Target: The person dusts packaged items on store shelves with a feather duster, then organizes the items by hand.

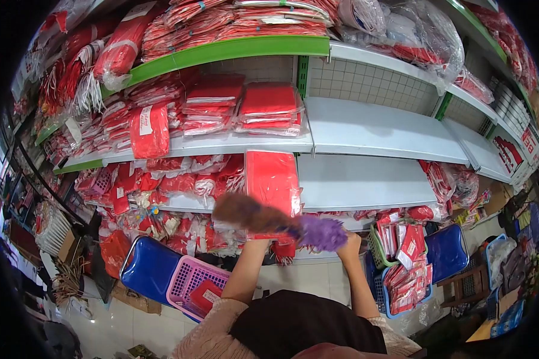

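My right hand (pixel 348 242) is raised and grips a feather duster (pixel 317 232) by its purple end. The duster's brown, blurred end (pixel 239 209) reaches left across the front of the lower shelf. My left hand (pixel 260 242) is up beside it, mostly hidden behind the duster. It holds a flat red packet (pixel 272 179) upright in front of the shelf edge. Both forearms rise from the bottom of the view.
White and green shelves (pixel 371 128) hold stacks of red wrapped goods on the left; their right halves are bare. On the floor stand a blue stool (pixel 147 266), a pink basket (pixel 188 281), and further baskets of red packets (pixel 404 281) on the right.
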Demonstrator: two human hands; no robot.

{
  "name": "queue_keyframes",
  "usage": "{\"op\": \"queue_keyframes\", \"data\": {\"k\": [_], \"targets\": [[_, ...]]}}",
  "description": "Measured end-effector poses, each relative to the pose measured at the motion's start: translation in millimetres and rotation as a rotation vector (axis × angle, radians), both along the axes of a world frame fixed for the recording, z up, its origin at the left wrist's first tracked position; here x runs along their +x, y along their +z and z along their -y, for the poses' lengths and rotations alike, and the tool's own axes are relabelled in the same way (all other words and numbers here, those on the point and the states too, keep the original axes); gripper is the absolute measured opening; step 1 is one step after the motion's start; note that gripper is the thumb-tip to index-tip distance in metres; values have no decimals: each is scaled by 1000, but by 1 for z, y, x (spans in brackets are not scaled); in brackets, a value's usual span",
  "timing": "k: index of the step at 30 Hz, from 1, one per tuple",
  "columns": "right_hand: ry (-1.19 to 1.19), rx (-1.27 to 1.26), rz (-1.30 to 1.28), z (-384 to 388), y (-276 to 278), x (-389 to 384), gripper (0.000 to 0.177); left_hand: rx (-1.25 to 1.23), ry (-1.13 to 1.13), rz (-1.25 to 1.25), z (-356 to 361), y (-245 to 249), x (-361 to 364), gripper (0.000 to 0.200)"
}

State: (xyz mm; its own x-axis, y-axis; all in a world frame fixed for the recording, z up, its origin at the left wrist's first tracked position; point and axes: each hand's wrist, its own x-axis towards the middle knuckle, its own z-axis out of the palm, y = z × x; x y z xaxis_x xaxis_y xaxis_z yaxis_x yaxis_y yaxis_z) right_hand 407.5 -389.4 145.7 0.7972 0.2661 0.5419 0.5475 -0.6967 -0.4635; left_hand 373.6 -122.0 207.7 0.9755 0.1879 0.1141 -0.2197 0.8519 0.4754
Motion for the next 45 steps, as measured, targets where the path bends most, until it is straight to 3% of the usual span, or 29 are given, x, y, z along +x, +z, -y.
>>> {"op": "queue_keyframes", "data": {"k": [1,4,7,10,11,14,17,20,21,25,32,34,35,40,42,45], "targets": [[-48,-110,27,-3,-1,0,29,2,1,-2,0,0,0,65],[-219,-51,-105,-4,-34,17,27,9,1,-3,0,2,3,65],[-282,144,-144,-8,-26,12,25,9,2,-2,0,2,4,64],[-69,11,-101,-7,-10,3,25,15,-6,-5,1,3,4,64],[-32,87,-71,-9,-3,-2,24,12,-7,-3,1,2,4,64],[-155,-18,-127,-15,-3,1,25,17,-7,-2,3,2,4,64],[-249,131,-221,0,-49,32,26,20,-9,-3,4,4,5,64],[-252,167,-241,4,-16,15,27,24,-1,-2,2,4,4,64],[-179,192,-64,4,-15,13,25,22,-3,-5,2,3,3,64],[96,-62,218,15,-18,7,26,25,4,-17,-1,-2,-5,63],[-268,92,-23,31,-32,22,27,41,12,-11,-4,1,-5,63],[-361,122,-49,32,-24,39,29,47,16,-11,-5,3,-5,63],[-363,191,-136,28,-7,42,29,53,15,-11,-5,4,-5,63],[-299,214,-79,-1,95,58,46,61,18,-5,-5,7,-4,62],[-224,77,244,-13,106,92,42,63,17,-2,-5,9,-4,62],[-292,-145,29,-43,139,121,33,72,23,5,-5,11,-5,62]]}}
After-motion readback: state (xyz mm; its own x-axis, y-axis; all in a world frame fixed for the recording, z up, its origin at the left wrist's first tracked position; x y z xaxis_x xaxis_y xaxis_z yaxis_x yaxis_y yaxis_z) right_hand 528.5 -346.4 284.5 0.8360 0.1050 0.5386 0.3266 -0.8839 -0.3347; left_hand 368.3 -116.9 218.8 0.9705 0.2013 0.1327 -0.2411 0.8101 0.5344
